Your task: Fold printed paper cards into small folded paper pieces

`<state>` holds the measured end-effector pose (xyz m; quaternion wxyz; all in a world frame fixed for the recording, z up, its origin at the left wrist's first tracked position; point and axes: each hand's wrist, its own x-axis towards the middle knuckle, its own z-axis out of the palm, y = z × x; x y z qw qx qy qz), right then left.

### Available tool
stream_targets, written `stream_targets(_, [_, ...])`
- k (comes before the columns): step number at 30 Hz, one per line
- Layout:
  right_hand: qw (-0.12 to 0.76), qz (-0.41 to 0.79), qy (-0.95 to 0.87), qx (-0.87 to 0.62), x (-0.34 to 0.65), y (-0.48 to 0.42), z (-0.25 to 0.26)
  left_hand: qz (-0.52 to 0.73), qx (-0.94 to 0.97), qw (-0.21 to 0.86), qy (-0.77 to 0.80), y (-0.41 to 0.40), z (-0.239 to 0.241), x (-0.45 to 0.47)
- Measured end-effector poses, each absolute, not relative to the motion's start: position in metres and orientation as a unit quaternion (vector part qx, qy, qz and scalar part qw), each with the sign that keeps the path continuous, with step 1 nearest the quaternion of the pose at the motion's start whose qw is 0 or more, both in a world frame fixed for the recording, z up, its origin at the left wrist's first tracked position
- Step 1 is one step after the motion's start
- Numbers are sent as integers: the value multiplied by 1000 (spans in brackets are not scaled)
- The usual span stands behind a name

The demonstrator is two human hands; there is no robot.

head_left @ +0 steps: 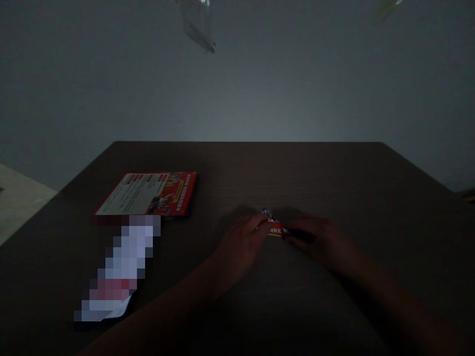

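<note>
On the table in front of me lies a small red printed piece (pixel 275 229) with white characters and a yellowish lower edge. A multicoloured part (pixel 267 213) shows just above it; I cannot tell whether the two are joined. My left hand (pixel 243 240) grips the left side, its closed fingers covering part of the print. From the other side, my right hand (pixel 319 237) pinches the right edge between thumb and fingers. The fingertips hide both ends of the piece, and dim light blurs its details.
A red box or book (pixel 144 194) with a white text panel lies at the left. Nearer me is a bright, pixelated phone-like object (pixel 124 264), close to my left forearm. The dark wooden table (pixel 297 168) ends at a grey wall (pixel 297 74).
</note>
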<state>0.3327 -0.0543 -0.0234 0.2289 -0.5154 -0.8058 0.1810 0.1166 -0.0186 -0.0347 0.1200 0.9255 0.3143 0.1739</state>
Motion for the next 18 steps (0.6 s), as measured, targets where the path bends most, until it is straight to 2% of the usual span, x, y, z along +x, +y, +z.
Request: stream_targets(18, [236,138,-823,-498,330,-53,-24,194,929,120,291,-14,-34,116])
